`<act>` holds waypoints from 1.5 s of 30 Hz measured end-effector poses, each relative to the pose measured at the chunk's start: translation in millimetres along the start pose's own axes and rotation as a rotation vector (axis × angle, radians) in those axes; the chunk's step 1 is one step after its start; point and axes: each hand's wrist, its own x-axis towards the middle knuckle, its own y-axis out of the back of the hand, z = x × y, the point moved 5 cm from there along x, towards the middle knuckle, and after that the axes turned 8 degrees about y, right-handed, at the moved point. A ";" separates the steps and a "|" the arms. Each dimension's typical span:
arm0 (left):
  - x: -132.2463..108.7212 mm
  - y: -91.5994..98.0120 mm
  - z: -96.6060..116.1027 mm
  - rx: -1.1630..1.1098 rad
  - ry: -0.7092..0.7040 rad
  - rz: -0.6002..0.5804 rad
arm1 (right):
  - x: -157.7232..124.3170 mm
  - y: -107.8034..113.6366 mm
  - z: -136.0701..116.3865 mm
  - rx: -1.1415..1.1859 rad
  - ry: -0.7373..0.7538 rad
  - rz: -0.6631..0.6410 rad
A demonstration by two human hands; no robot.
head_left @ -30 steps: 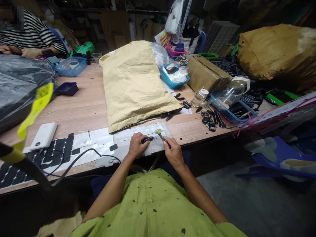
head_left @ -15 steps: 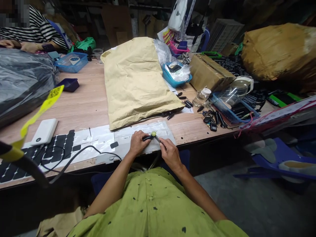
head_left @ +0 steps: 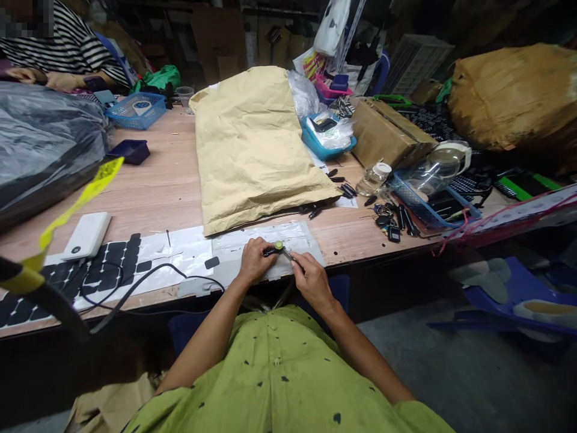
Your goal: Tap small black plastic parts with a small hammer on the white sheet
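Observation:
My left hand is closed on a small black piece near the table's front edge. At its far end sits a round yellow-green disc. My right hand pinches a thin grey metal tool, whose tip meets the disc or lies right beside it. Whether this is a screwdriver or tweezers is too small to tell. Both hands are over a whitish plastic-covered sheet. White paper with black dark-cornered tiles lies to the left, and a single black tile is nearer my left hand.
A large tan paper package stands just beyond my hands. Left are a white power bank, a black cable and a yellow tag. Right are key fobs, a blue basket and a jar. A person in stripes sits far left.
The view has shifted slightly, so the table items sit a little farther right. My hands keep nearly the same pose, the tool still at the disc.

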 end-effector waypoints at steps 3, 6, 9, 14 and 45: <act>-0.2 -0.2 -1.1 -0.010 -0.006 -0.011 | 7.1 10.0 23.0 -0.125 -0.071 0.040; -0.3 0.0 -2.8 -0.030 -0.024 -0.037 | 13.9 18.5 49.5 -0.293 -0.141 0.057; -0.8 0.5 -4.5 -0.053 -0.052 -0.057 | 16.6 19.8 67.0 -0.406 -0.178 0.061; -1.0 0.4 -6.9 -0.029 -0.053 -0.073 | 14.7 12.6 67.1 -0.529 -0.169 0.083; 48.8 8.2 55.4 0.000 0.129 -0.165 | 15.4 -0.9 56.6 -0.604 -0.148 0.068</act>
